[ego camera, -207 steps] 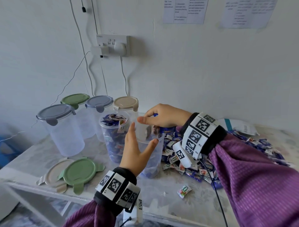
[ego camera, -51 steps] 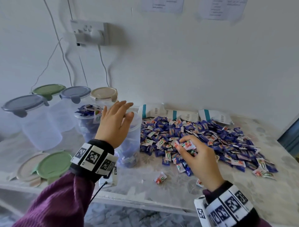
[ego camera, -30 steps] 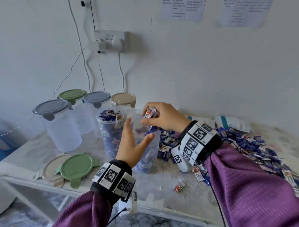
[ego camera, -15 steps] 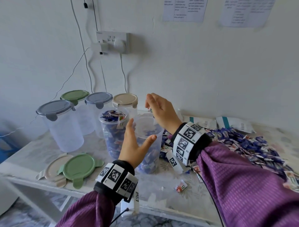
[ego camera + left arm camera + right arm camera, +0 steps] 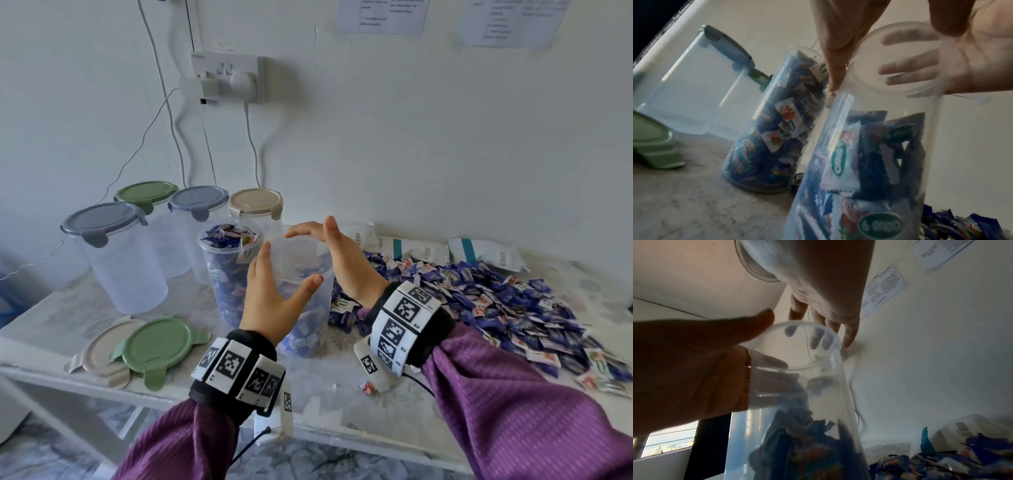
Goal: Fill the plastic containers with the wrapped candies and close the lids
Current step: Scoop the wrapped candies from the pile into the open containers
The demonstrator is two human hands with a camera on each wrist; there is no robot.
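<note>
The right hand (image 5: 342,260), which a second ago holds candies above the half-filled container (image 5: 305,294), is now empty, fingers straight, palm beside the rim. The candies are released. The left hand (image 5: 274,294) shows no change against the container's near wall.

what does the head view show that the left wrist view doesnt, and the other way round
Only the head view shows the loose candy pile, the beige lid under the green one, and four lidded containers at the back. Only the left wrist view shows the right hand's palm through the clear wall. Both show the part-filled container by the left hand, the full container and the green lid.
</note>
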